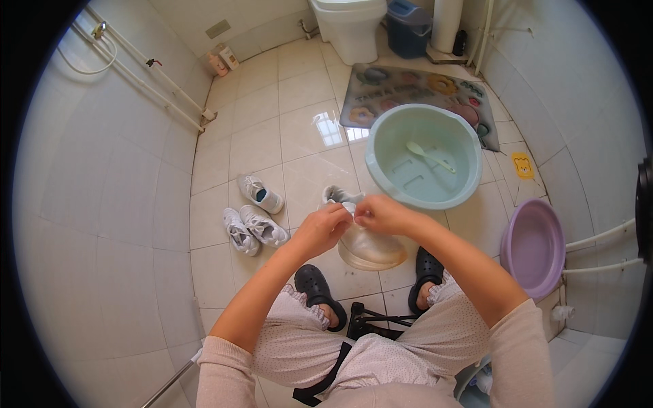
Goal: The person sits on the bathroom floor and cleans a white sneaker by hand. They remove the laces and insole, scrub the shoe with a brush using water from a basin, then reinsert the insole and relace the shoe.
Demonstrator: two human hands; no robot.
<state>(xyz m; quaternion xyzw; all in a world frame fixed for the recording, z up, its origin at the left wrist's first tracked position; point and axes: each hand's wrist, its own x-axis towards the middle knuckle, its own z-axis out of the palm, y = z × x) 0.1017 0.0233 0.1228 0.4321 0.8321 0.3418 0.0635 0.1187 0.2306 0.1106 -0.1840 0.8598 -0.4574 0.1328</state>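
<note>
Between my knees a white shoe (pixel 371 249) is held above the tiled floor, its toe towards me and its sole edge yellowish-brown. My left hand (pixel 327 225) pinches it near the lacing from the left. From the right, my right hand (pixel 383 215) pinches the same part, fingertips close to those of the left. What exactly the fingertips grip, lace or tongue, is hidden by the fingers. Behind the hands the shoe's open collar (pixel 337 194) shows. Just beyond my right hand stands a pale green basin (pixel 375 178) with a light green spoon-shaped scoop (pixel 428 155) inside.
Three white sneakers (pixel 262 224) stand on the floor to the left. A purple basin (pixel 535 250) leans by the right wall. Further off are a patterned mat (pixel 352 97), a toilet (pixel 354 35), a blue bin (pixel 408 33) and two bottles (pixel 223 60). Black clogs (pixel 316 285) are on my feet.
</note>
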